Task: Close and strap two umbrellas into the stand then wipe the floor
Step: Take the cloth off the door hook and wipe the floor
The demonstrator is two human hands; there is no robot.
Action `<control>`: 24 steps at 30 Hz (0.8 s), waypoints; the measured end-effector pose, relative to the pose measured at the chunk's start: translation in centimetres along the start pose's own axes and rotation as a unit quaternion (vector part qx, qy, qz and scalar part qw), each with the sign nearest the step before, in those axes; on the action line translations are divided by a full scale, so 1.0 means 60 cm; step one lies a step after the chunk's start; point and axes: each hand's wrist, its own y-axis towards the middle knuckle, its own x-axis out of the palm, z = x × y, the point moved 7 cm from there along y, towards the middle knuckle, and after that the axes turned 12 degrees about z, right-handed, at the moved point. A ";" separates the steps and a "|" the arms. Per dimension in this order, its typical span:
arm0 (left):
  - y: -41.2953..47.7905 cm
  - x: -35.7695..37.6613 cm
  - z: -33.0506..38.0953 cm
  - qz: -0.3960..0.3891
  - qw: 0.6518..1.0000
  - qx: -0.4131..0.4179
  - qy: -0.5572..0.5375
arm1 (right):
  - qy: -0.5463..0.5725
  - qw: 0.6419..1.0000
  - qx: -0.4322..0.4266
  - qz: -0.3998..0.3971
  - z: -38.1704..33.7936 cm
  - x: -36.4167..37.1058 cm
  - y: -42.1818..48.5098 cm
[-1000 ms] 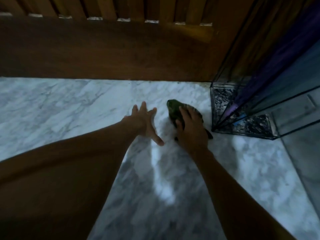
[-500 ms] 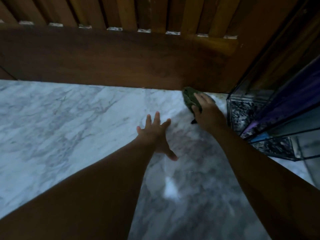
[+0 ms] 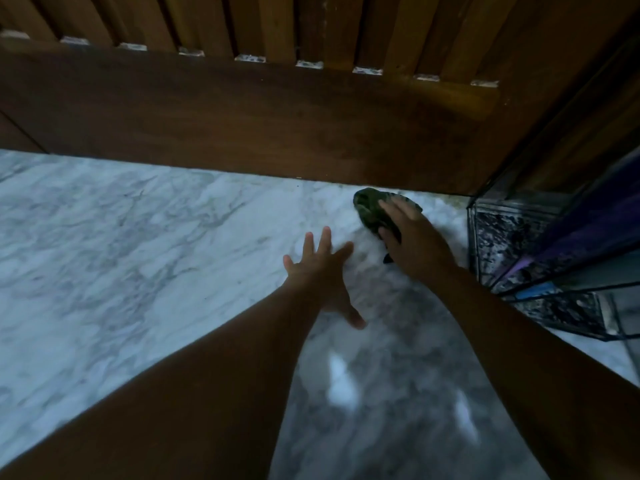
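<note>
The right hand's fingers [image 3: 403, 210] are laid over the green cloth [image 3: 367, 207] and the thumb is tucked against its left edge: the wad is grasped and pressed down on the floor [image 3: 138, 244]. Most of it is covered by the right hand [image 3: 412, 239]; only the far left end and a small dark tip on the near side are seen. The cloth is found far right on the marble, just before the wood panel [image 3: 242, 126] and near the stand [image 3: 498, 233], apart from it. The left hand's fingers [image 3: 325, 239] are spread straight, released, nothing grasped. The left hand [image 3: 320, 277] is held low, left of the cloth and apart from it; contact with the floor cannot be told. Inside the stand a purple umbrella [image 3: 571, 237] is seen leaning, tip down at the base. Bright glare patches are seen on the near floor.
</note>
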 end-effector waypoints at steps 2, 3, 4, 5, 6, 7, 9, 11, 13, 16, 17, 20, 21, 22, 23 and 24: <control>0.001 0.001 -0.002 0.003 1.000 -0.003 0.000 | -0.034 0.998 0.039 0.045 0.036 -0.016 0.006; 0.001 0.001 -0.003 0.003 1.000 -0.004 -0.001 | -0.054 0.992 0.080 0.081 0.058 -0.030 0.002; 0.001 0.003 -0.003 0.001 1.000 -0.005 -0.005 | -0.066 0.984 0.125 0.107 0.077 -0.041 -0.007; 0.001 0.003 -0.001 0.000 1.000 -0.005 -0.009 | -0.069 0.978 0.158 0.118 0.089 -0.047 -0.018; 0.001 0.004 0.001 -0.001 1.000 -0.006 -0.012 | -0.069 0.976 0.173 0.115 0.092 -0.048 -0.028; 0.002 0.004 0.003 -0.003 1.000 -0.005 -0.012 | -0.073 0.977 0.169 0.106 0.084 -0.047 -0.038; 0.004 0.004 0.006 -0.006 1.000 -0.007 -0.006 | -0.071 0.985 0.127 0.095 0.052 -0.041 -0.063; 0.007 0.006 0.006 0.001 1.000 -0.012 0.006 | -0.041 0.990 0.090 0.096 0.011 -0.039 -0.101; 0.006 0.005 0.006 0.003 1.000 -0.019 0.020 | -0.014 0.992 0.093 0.087 -0.024 -0.034 -0.146; -0.004 -0.004 0.009 -0.003 0.999 -0.021 0.025 | 0.000 0.991 0.090 0.101 -0.072 -0.032 -0.205; -0.008 -0.006 0.008 -0.001 0.999 -0.025 0.020 | 0.005 0.990 0.091 0.105 -0.083 -0.033 -0.222; -0.032 -0.006 0.013 0.034 0.998 -0.036 0.029 | 0.023 0.988 0.106 0.110 -0.097 -0.048 -0.285; -0.045 -0.007 0.022 0.061 0.997 -0.028 0.043 | 0.027 0.988 0.118 0.100 -0.094 -0.054 -0.307; -0.060 -0.008 0.037 0.095 0.994 -0.010 0.057 | 0.030 0.987 0.133 0.087 -0.089 -0.061 -0.329; -0.075 -0.007 0.056 0.127 0.990 0.016 0.067 | 0.027 0.986 0.143 0.086 -0.080 -0.072 -0.349; -0.089 0.000 0.079 0.143 0.987 0.042 0.068 | 0.019 0.984 0.151 0.094 -0.066 -0.085 -0.366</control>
